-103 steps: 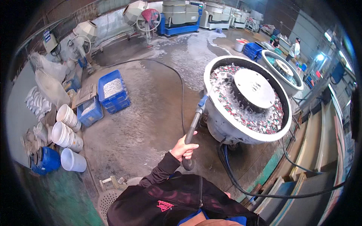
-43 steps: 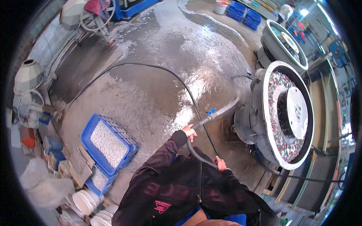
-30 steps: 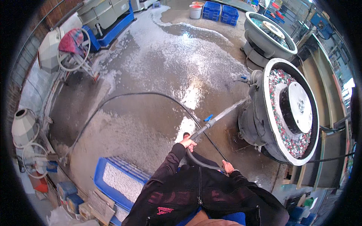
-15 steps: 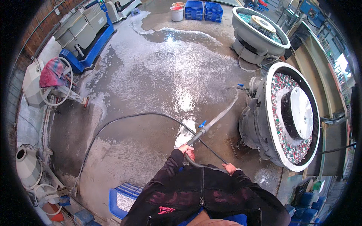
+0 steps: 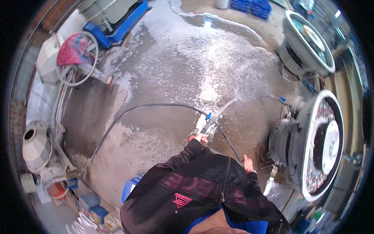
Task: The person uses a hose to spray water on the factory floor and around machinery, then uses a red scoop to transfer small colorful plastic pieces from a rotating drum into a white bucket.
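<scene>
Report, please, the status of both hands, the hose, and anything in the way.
Left hand closed around grey nozzle; right hand at black hose, grip unclear. Water jet hitting wet floor. Hose loop lying across floor ahead.

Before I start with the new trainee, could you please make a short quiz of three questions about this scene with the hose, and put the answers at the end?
1. Multiple choice: the left hand grips the hose nozzle. What colour is the valve lever on it?
A) red
B) blue
C) yellow

2. True or false: the water jet is landing inside the near round tub.

3. Open: what is draped over the upper-left drum mixer?

Key:
1. B, blue.
2. False; it lands on the wet floor.
3. A pinkish-red cloth.
</scene>
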Demonstrator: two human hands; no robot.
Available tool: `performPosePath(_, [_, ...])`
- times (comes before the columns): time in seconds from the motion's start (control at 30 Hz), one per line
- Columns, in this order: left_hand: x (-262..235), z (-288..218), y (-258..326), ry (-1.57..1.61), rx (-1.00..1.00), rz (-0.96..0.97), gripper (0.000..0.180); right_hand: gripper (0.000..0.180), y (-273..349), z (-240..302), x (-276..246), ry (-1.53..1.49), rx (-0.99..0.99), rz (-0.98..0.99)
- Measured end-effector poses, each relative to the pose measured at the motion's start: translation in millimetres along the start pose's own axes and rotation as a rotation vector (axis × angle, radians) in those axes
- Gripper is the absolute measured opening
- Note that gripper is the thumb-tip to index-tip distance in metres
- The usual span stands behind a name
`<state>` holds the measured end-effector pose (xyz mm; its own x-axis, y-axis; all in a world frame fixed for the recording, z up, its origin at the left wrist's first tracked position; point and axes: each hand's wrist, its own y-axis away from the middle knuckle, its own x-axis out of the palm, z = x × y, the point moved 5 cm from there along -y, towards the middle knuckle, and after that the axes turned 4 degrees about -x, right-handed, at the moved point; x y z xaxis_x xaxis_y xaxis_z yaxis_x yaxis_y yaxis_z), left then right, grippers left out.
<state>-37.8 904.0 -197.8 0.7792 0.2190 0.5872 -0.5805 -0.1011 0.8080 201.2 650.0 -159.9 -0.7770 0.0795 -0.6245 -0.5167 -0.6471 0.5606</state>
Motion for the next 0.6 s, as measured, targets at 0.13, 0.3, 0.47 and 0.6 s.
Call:
performPosePath(0.13, [-38, -62, 7, 0.055, 0.121, -0.003, 0.027, 0.057, -14, 96, -9, -0.027, -0.087, -0.128])
performPosePath(0.3, [-65, -115, 62, 0.152, 0.258, -0.067, 0.03, 0.047, -35, 208, 1, 0.136, -0.25, -0.163])
performPosePath(0.47, [-104, -153, 111, 0.325, 0.372, -0.15, 0.027, 0.039, -63, 296, 27, 0.179, -0.47, -0.049])
performPosePath(0.6, [-137, -145, 131, 0.538, 0.484, 0.022, 0.03, 0.038, -89, 350, 48, 0.272, -0.61, 0.045])
